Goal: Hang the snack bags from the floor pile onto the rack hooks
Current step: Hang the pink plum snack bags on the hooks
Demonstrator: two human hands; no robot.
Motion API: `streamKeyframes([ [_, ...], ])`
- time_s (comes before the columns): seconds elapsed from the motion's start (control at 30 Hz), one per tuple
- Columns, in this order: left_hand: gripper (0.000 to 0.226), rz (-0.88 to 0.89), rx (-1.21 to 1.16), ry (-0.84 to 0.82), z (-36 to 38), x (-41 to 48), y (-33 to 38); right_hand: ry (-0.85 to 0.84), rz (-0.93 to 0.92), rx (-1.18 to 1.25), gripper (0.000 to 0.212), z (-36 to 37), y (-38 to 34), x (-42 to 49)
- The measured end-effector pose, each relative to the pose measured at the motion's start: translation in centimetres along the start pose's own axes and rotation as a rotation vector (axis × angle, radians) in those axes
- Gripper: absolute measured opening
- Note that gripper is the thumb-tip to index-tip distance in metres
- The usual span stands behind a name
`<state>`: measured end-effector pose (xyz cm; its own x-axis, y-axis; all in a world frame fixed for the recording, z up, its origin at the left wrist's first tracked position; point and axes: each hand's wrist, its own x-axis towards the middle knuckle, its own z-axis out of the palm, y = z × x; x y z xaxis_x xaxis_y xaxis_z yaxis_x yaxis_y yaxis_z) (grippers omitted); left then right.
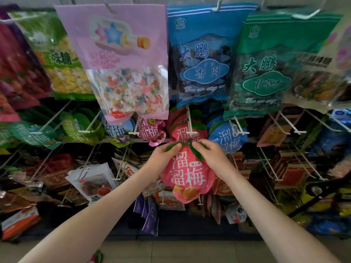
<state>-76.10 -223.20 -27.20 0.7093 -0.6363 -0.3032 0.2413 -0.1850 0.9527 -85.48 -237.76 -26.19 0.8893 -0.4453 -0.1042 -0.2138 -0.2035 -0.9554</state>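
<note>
**Operator:** What's down by my feet?

**Spotter:** Not much you can read. There's bare floor (171,251) and, at the bottom edge, a scrap of pink and green packet (97,256) cut off by the frame. The pile itself is out of view.

**Operator:** And my hands?

**Spotter:** Both are on the same thing. Your left hand (164,155) pinches the left green leaf at the top of the pink plum bag (188,175). Your right hand (211,155) pinches the right leaf. Your fingers are curled in narrow over the leaves.

**Operator:** How does the bag lie?

**Spotter:** It hangs from your fingers in the air in front of the rack, with its long axis roughly upright and its printed face toward you.

**Operator:** Where's the hook from there?

**Spotter:** Just above the bag's top edge, between your two hands. The white hook (189,122) runs out toward you and ends in a short crossbar. Your right fingertips look slightly nearer it. I judge you need to lift the top, then push it away over that crossbar.

**Operator:** Anything you can't see?

**Spotter:** The hang hole. The leaves and your fingers cover it. The matching bags (179,133) on that hook also hide how much of the rod is free.
</note>
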Motion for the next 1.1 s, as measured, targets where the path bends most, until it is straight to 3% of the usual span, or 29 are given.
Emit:
streamKeyframes([
  [0.13, 0.006, 0.094, 0.112, 0.135, 0.7, 1.0, 1.7, 0.109, 0.014, 0.062, 0.024, 0.3, -0.6, 1.2],
  [0.23, 0.021, 0.133, 0.213, 0.22, 1.1, 1.7, 2.0, 0.151, -0.018, -0.018, 0.021, 0.0, -0.8, 2.1],
  [0.37, 0.023, 0.173, 0.37, 0.279, 1.8, 2.0, 2.3, 0.169, -0.003, -0.097, 0.021, -0.3, -0.3, 2.9],
  [0.57, 0.033, 0.172, 0.593, 0.361, 1.7, 3.5, 2.4, 0.246, -0.074, -0.346, 0.039, 0.4, -0.9, 4.7],
  [0.73, 0.032, 0.188, 0.751, 0.475, 2.9, 5.6, 2.9, 0.395, -0.222, -0.601, 0.02, 0.4, -0.5, 6.2],
  [0.87, 0.056, 0.404, 1.103, 0.676, 3.9, 5.4, 1.3, 0.543, -0.425, -0.936, 0.057, 0.7, 1.3, 5.8],
  [0.93, 0.053, 0.566, 1.228, 0.713, 3.9, 5.1, 0.2, 0.53, -0.459, -1.006, 0.063, 0.8, 2.5, 5.5],
  [1.0, 0.055, 0.672, 1.328, 0.606, 3.8, 4.9, -1.1, 0.441, -0.408, -1.065, 0.069, 0.9, 3.9, 5.3],
  [1.1, 0.087, 0.588, 1.475, 0.463, 3.7, 4.9, -2.7, 0.32, -0.297, -1.09, 0.088, 1.5, 5.4, 5.0],
])
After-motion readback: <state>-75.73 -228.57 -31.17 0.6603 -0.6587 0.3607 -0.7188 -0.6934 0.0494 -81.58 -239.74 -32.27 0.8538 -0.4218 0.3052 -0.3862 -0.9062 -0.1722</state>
